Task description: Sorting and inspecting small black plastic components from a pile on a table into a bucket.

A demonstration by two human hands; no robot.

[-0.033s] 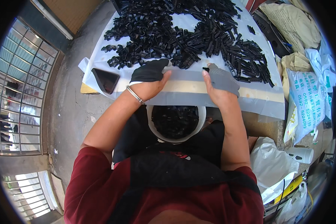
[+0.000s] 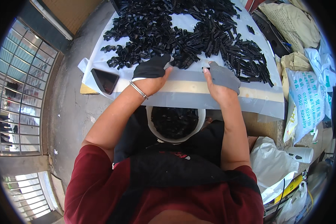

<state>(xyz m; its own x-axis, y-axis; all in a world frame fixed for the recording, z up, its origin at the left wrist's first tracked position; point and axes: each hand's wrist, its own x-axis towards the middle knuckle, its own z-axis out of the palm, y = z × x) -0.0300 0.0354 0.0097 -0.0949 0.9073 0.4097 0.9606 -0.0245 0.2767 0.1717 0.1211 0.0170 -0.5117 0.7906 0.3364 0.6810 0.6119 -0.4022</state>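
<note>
My left hand [image 2: 151,71], in a black fingerless glove, is at the near edge of a heap of small bent black plastic pieces [image 2: 138,48]. Its fingers curl close to the thumb, and what they hold, if anything, is hidden. My right hand [image 2: 222,80], in a grey dotted glove, pinches a small black plastic piece [image 2: 205,68] between thumb and forefinger. Longer, narrow black plastic pieces [image 2: 246,58] lie beyond it on the right. Below the table edge, between my legs, a white bucket [image 2: 202,121] holds many black pieces.
White sheeting [image 2: 183,99] covers the table and hangs over its front edge. A dark phone [image 2: 105,81] lies at the left corner. Bags [image 2: 306,93] crowd the right side, with a white cup [image 2: 300,155] lower down. A barred window [image 2: 22,89] stands at left.
My left hand has shifted slightly away from me, its fingertips closer to the heap. My right hand stays almost still, keeping its small black piece.
</note>
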